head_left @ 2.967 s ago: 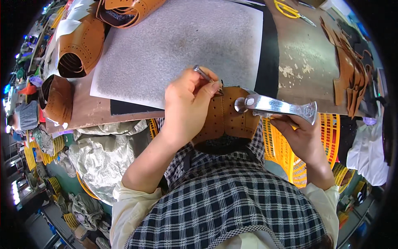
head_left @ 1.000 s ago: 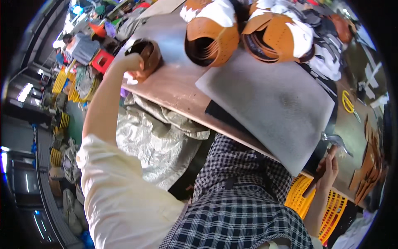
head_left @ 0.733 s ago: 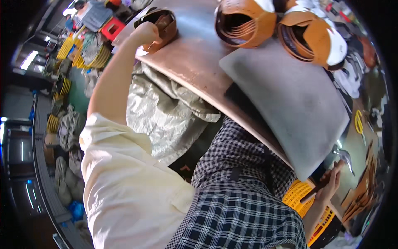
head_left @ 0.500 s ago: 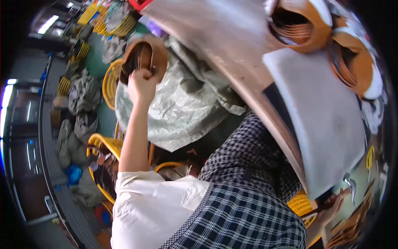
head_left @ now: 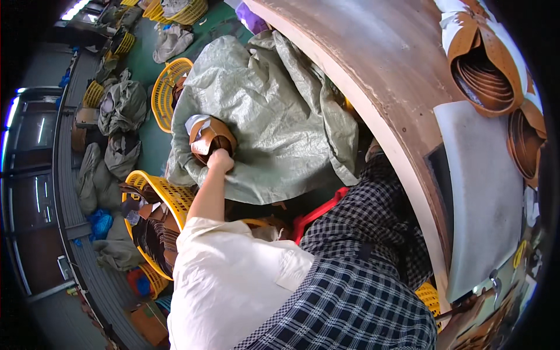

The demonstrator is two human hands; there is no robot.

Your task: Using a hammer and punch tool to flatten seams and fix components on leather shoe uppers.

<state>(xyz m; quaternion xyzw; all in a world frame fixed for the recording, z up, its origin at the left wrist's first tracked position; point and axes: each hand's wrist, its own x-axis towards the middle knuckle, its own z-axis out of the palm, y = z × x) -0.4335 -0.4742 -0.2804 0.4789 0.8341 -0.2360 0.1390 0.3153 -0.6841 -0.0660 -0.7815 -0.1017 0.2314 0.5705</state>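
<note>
At left centre, my left hand [head_left: 220, 160] is closed on the near edge of a stack of brown leather shoe uppers [head_left: 205, 137]. The stack is curved into a ring, with a white piece on its far side. It lies on or just over a grey-green woven sack [head_left: 262, 116]; which one I cannot tell. At the lower right, beyond the checked apron, my right hand [head_left: 458, 324] shows only in part near the table's edge; its fingers are not clear.
A brown worktable [head_left: 373, 64] curves along the right, with a white board [head_left: 481, 192] and more stacked uppers [head_left: 484, 73] on it. A yellow basket of brown pieces [head_left: 175, 201] stands by my left arm. A red plastic thing [head_left: 319, 214] shows beneath the sack. A metal tool [head_left: 496, 286] lies lower right.
My left hand has come down and nearer, bringing the shoe uppers onto or close over the sack. The view has shifted, and the red plastic thing now shows under the sack.
</note>
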